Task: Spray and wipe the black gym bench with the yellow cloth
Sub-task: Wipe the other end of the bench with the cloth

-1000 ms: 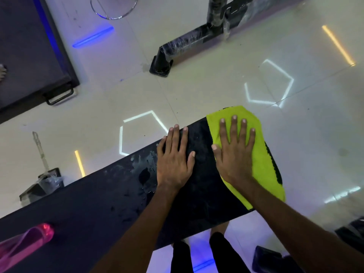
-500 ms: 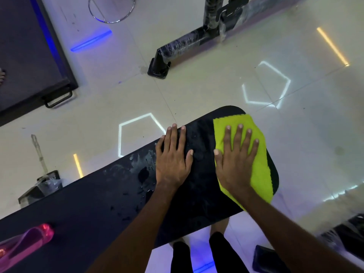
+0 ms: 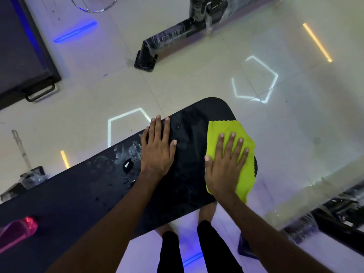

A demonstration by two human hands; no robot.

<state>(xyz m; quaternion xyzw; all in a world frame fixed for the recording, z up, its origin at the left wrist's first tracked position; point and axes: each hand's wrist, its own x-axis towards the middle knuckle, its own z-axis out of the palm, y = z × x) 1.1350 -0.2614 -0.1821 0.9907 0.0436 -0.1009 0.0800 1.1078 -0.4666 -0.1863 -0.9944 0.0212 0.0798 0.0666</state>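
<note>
Your right hand (image 3: 224, 170) lies flat on the bright yellow-green microfibre cloth (image 3: 236, 154), fingers straight and slightly spread, palm pressing it down onto the long black padded gym bench (image 3: 189, 174). The cloth sits at the right-hand rounded end of the bench, on the side nearer to you, and its right and lower edges hang past the bench edge. Its far edge shows a zigzag cut.

Your left hand (image 3: 157, 148) rests flat on the bare bench pad just left of the cloth, apart from it, with the fingers straight and close together and the thumb held out to the right; the fingertips reach the far edge of the pad. Neither hand curls around anything.

Just left of your left hand the pad carries wet droplets and streaks (image 3: 128, 156) that catch the light. The bench runs diagonally from the rounded end down to the lower left, where a translucent pink plastic bottle (image 3: 17, 233) lies at the edge of the view.

Beyond the bench is a glossy pale tiled floor (image 3: 197, 79) with reflected hexagon and bar lights. A black plastic-wrapped machine foot (image 3: 157, 48) stands on it at the top, and a dark platform with a metal handle (image 3: 25, 62) sits at the upper left. Your legs in black trousers (image 3: 197, 251) show below the bench.
</note>
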